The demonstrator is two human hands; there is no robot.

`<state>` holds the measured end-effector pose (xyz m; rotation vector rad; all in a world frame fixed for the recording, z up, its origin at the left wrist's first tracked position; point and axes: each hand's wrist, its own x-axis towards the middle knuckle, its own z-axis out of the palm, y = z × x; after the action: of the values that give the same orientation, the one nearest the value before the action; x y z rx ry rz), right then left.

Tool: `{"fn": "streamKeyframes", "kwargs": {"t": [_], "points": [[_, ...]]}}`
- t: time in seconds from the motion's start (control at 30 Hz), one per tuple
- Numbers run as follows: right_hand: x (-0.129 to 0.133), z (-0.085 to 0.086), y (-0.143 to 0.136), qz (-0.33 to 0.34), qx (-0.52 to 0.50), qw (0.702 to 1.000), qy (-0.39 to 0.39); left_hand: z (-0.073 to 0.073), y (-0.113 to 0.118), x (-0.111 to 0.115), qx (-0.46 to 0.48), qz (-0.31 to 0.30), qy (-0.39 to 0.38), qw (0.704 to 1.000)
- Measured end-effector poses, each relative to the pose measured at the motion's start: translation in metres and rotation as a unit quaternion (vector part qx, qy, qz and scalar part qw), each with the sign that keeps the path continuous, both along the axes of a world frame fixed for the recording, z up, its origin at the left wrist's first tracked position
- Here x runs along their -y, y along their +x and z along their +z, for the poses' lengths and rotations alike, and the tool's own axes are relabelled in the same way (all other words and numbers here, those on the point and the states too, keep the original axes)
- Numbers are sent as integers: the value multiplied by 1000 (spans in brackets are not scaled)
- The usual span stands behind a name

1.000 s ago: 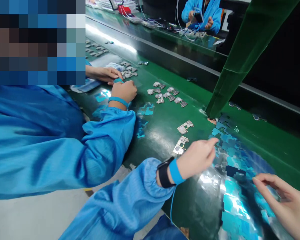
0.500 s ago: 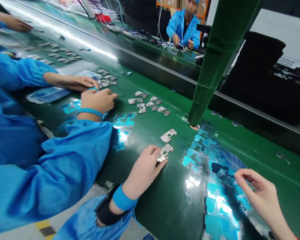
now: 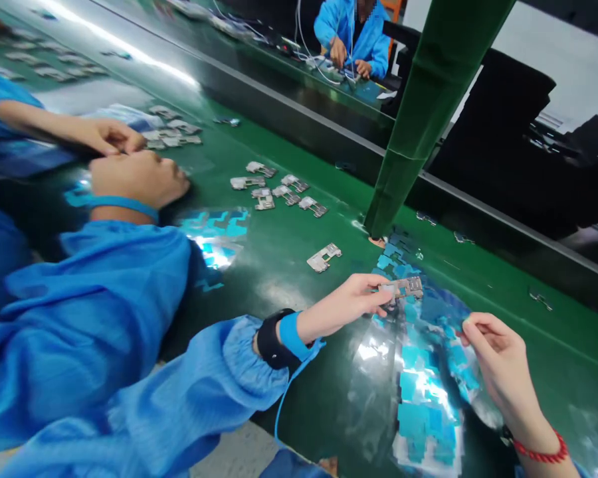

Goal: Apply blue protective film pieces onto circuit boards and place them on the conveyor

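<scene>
My left hand (image 3: 351, 304) is closed on a small silver circuit board (image 3: 409, 287) with a cut-out, held above the upper end of the blue sticker sheets (image 3: 421, 428). To its right, my right hand (image 3: 498, 348) pinches thumb against forefinger at the edge of those sheets. A thin cut-out sticker (image 3: 441, 322) seems to reach from its fingertips, hard to tell from the blue pieces behind it. Another silver board (image 3: 323, 257) lies flat on the green table, left of my left hand.
Several silver boards (image 3: 285, 194) lie grouped farther back. A co-worker's hands (image 3: 134, 179) work at the left, near more stickers (image 3: 214, 232). A green post (image 3: 403, 146) rises behind the sheets. Beyond the metal rail, another person (image 3: 351, 40) sits at a bench.
My left hand has lifted the board off the table and brought it right, over the sheets. My right hand still pinches close to the same place. The view has shifted rightward.
</scene>
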<state>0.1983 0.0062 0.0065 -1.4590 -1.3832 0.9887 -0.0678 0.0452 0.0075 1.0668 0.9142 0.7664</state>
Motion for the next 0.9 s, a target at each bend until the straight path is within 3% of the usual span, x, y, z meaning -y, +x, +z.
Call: {"fn": "streamKeyframes", "kwargs": {"t": [0.07, 0.17, 0.33, 0.57, 0.73, 0.9], "points": [[-1, 1, -7, 10, -5, 1000, -9, -9, 6, 2, 18, -18, -16, 1000], [-5, 3, -17, 18, -5, 1000, -14, -20, 8, 7, 12, 6, 4, 1000], [-12, 1, -27, 23, 6, 1000, -9, -21, 4, 9, -10, 50, 67, 996], [-15, -9, -29, 13, -27, 999, -39, -17, 7, 8, 80, 21, -38, 996], [-11, -14, -23, 6, -35, 998, -57, -19, 8, 9, 101, 65, -71, 990], [-9, -38, -9, -55, 2, 998, -39, -37, 19, 10, 159, 69, -116, 978]]}}
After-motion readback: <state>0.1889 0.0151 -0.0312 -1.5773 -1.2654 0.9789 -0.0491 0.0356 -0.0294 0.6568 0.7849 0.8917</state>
